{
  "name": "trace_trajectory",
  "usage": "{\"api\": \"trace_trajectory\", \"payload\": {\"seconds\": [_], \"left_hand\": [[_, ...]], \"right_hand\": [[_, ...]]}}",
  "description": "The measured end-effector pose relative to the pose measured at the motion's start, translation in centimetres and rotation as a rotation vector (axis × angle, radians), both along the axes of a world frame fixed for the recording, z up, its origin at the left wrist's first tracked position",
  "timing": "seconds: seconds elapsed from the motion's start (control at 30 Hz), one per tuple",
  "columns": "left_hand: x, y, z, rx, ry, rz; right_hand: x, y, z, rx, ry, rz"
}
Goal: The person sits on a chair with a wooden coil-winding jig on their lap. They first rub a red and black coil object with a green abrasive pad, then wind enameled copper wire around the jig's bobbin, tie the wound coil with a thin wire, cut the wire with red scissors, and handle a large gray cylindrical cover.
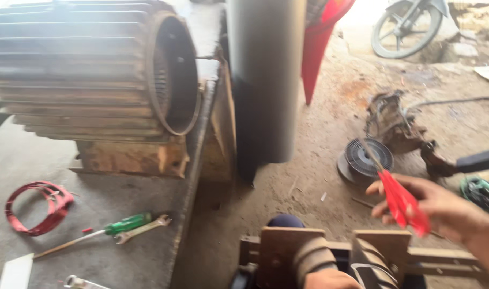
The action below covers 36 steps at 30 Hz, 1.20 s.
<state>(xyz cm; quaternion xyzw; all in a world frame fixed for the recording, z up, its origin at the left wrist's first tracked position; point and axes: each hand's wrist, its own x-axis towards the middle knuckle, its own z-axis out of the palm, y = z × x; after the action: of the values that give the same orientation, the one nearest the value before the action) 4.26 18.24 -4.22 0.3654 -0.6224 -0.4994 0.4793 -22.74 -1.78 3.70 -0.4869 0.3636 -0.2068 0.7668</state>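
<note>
My right hand (442, 208) is at the right, gripping a tool with red handles (402, 203) whose metal tip points up and left. My left hand (330, 279) shows only partly at the bottom edge, resting on a wooden winding form (303, 254) wrapped with a coil; its fingers are hidden. Behind the form stands a second wooden block (381, 249).
A large ribbed motor housing (89, 69) sits on a wooden block on the bench (19, 155) at left. A red wire coil (38, 206), green-handled screwdriver (116, 227) and spanner (143, 229) lie there. A dark pipe (266, 80), a round fan cover (367, 158) and rusty parts (394, 120) stand on the dirt floor.
</note>
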Motion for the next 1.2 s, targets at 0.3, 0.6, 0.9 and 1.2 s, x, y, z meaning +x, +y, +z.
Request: {"api": "trace_trajectory", "payload": {"seconds": [0.3,0.6,0.9,1.2], "left_hand": [[-0.3,0.4,6.0,0.228,-0.188,0.176],[-1.8,-0.3,7.9,0.13,-0.214,0.254],[-2.1,-0.6,6.3,-0.037,-0.115,0.328],[-2.6,-0.1,4.3,0.158,-0.066,0.25]], "right_hand": [[-7.7,9.9,-2.8,-0.476,0.511,-0.401],[-12.9,12.3,-11.3,-0.083,0.097,-0.261],[-8.4,17.0,-3.4,0.182,-0.203,-0.4],[-9.1,18.0,0.2,-0.328,0.576,-0.09]]}}
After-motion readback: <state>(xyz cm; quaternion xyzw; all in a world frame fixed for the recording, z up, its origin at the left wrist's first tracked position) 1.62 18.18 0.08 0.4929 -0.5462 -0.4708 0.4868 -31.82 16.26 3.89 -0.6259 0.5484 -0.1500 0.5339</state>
